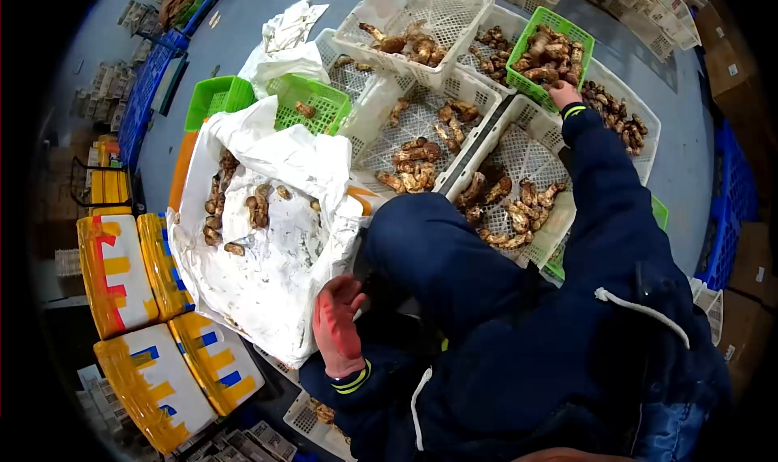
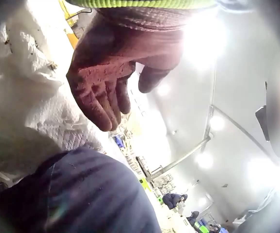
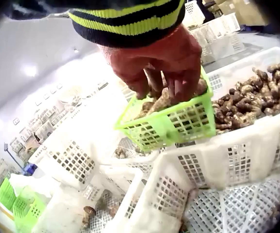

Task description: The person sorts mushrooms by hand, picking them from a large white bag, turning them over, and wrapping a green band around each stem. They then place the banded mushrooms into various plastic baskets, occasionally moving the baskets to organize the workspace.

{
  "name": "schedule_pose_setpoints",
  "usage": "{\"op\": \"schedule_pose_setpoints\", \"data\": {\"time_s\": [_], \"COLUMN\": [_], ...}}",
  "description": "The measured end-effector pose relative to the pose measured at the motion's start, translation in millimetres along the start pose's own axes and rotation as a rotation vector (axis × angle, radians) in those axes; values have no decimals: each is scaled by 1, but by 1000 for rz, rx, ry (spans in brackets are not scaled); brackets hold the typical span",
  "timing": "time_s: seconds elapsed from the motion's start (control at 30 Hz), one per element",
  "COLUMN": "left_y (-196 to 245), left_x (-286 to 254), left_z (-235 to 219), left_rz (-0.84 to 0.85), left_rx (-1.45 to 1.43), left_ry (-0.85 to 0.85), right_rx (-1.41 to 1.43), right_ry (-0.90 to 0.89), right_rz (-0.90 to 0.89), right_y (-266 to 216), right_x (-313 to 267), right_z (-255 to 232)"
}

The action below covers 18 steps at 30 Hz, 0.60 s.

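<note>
**Q:** What is located at the far left?
**A:** Taped boxes (image 1: 121, 275) are placed beside white sheeting (image 1: 279, 284), on which loose mushrooms (image 1: 258, 207) are laid.

**Q:** In what condition is the left hand (image 1: 337, 326)?
**A:** It is gloved in red and positioned just beside the sheeting. The fingers are relaxed, with the thumb set apart from them.

**Q:** What is found centrally?
**A:** White crates (image 1: 417, 121) are arranged together, with mushroom clusters (image 1: 417, 170) contained inside.

**Q:** And at the right?
**A:** Heaped mushrooms (image 1: 551, 50) are held in a green basket (image 3: 166, 127) above the crates. The right hand (image 1: 565, 95) is lowered into it, fingers bent over the contents; whether any piece is clamped cannot be told.
</note>
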<state>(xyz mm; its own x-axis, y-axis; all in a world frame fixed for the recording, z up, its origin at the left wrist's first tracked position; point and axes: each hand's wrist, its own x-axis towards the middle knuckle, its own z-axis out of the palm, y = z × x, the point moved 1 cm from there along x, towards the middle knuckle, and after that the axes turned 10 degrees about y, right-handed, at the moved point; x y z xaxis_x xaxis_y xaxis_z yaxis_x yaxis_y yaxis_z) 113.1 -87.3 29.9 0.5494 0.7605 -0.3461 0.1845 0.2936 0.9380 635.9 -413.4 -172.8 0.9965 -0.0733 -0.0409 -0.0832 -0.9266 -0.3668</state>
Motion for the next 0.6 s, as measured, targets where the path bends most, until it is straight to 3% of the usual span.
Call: {"op": "schedule_pose_setpoints", "data": {"time_s": [0.07,0.1,0.13,0.23,0.27,0.33,0.4,0.47,0.5,0.53,0.57,0.6], "left_y": [1,3,4,6,6,4,4,0,3,8,3,-2], "left_x": [-2,-4,-5,-9,-10,-13,-14,-14,-16,-21,-18,-15], "left_z": [1,1,2,-3,-5,-8,-9,-15,-13,-10,-17,-25], "left_rz": [10,4,0,16,21,22,19,-6,-27,24,20,14], "left_rx": [31,34,34,15,16,-56,-50,-162,-171,-162,-151,-145], "left_ry": [-16,-19,-21,-26,-37,-51,-26,-96,-48,-23,-38,-52], "right_rx": [22,-10,124,179,180,285,282,583,629,862,826,979], "right_ry": [-86,-41,-171,-94,-15,-157,-246,-422,-410,-447,-386,-524], "right_rz": [13,49,111,27,-74,38,-121,163,141,155,77,-41], "right_y": [31,28,28,30,34,42,47,48,38,17,-25,-57], "right_x": [4,-13,-23,-56,-63,-89,-107,-110,-104,-95,-98,-83], "right_z": [27,22,16,6,13,7,3,12,10,11,-9,-9]}}
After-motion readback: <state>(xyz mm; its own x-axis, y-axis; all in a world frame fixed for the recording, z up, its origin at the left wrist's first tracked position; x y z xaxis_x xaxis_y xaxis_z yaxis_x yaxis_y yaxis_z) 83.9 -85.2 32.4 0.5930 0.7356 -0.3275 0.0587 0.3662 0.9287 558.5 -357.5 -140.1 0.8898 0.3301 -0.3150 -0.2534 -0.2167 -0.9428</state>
